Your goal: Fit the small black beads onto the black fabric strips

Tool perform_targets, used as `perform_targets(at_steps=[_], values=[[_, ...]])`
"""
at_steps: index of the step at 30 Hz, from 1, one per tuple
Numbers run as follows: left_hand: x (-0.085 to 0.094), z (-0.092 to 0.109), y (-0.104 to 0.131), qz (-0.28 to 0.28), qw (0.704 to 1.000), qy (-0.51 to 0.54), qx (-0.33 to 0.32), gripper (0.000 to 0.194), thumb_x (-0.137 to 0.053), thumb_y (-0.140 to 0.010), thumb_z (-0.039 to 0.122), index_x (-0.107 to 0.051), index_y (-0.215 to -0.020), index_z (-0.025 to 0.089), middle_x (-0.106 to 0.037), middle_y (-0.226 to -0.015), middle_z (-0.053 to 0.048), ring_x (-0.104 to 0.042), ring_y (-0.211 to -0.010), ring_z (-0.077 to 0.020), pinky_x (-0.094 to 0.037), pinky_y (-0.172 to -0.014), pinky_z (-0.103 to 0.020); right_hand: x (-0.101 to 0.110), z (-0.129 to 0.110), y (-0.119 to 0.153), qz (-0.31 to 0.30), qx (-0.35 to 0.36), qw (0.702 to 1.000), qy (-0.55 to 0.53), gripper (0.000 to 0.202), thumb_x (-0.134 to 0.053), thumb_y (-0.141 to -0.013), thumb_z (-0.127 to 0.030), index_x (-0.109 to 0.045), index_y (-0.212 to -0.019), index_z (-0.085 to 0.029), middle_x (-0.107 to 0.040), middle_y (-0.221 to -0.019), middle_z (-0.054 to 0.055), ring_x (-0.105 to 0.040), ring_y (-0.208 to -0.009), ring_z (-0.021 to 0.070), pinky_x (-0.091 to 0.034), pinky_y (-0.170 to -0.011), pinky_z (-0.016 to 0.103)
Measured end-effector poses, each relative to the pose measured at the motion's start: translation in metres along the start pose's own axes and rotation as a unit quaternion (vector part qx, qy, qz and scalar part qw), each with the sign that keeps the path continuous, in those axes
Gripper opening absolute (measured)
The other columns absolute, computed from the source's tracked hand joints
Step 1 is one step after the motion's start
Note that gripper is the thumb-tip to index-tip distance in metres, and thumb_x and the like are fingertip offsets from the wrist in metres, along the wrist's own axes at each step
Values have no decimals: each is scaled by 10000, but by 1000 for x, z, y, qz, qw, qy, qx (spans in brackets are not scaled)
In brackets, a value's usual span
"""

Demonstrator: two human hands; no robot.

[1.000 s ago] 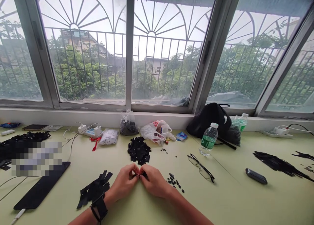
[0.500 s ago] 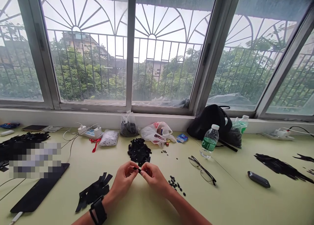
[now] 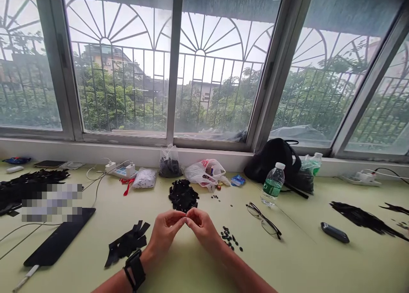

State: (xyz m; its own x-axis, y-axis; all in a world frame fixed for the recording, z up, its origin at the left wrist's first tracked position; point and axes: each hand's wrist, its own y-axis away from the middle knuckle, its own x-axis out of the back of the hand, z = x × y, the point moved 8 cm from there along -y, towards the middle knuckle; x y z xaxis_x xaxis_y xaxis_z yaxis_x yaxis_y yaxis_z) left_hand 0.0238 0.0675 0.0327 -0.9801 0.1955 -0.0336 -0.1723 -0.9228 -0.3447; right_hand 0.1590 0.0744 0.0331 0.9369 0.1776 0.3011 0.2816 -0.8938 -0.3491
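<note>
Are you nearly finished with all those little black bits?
Not quite, it seems. The heaped pile beyond may be done. The left hand and right hand meet at the fingertips; anything pinched is hidden. Strips by the left hand and loose discs by the right look left to do.

Eyeglasses (image 3: pixel 263 221) lie near upright water bottle (image 3: pixel 273 185); black bag (image 3: pixel 270 159) behind bottle. Dark oblong case (image 3: pixel 335 232) right of eyeglasses. Barred windows (image 3: pixel 177 71) beyond.
</note>
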Motion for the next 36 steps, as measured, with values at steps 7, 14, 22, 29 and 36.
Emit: perform_targets(at_steps=[7,14,22,29,36], values=[[15,-21,-10,43,996,54,64,363,-860,-704,452,-780,-890,151,-757,-819,-71,-720,-765,-224,-588,-768,-326,43,-16,-4,-61,7,990,127,238,-653,-879,-422,-682,-917,-188,-532,-705,-21,-427,-595,118,-336,-548,238],[11,-26,-4,27,990,55,130,431,-864,-685,492,-796,-937,148,-770,-958,-101,-722,-896,-251,-578,-896,-359,158,29,12,-101,-164,941,280,273,-707,-784,-452,-756,-821,-186,-675,-784,40,-542,-688,163,-391,-596,243],[10,-27,-3,9,988,53,143,443,-875,-666,499,-801,-930,151,-762,-925,-94,-706,-848,-234,-578,-851,-350,144,44,22,-162,-203,931,256,231,-758,-713,-378,-770,-832,-180,-694,-743,36,-572,-675,163,-373,-545,224],[9,-44,-3,-25,978,115,170,412,-867,-707,472,-808,-969,159,-774,-1014,-112,-705,-960,-244,-542,-951,-356,148,59,20,-152,-192,931,270,205,-720,-749,-357,-764,-846,-183,-719,-805,39,-619,-741,175,-416,-612,228],[12,-50,0,-14,968,139,209,442,-929,-628,411,-804,-965,154,-779,-998,-126,-703,-994,-244,-528,-956,-336,148,59,20,-168,-188,931,264,224,-720,-754,-363,-755,-870,-175,-716,-828,42,-619,-769,178,-429,-638,231]])
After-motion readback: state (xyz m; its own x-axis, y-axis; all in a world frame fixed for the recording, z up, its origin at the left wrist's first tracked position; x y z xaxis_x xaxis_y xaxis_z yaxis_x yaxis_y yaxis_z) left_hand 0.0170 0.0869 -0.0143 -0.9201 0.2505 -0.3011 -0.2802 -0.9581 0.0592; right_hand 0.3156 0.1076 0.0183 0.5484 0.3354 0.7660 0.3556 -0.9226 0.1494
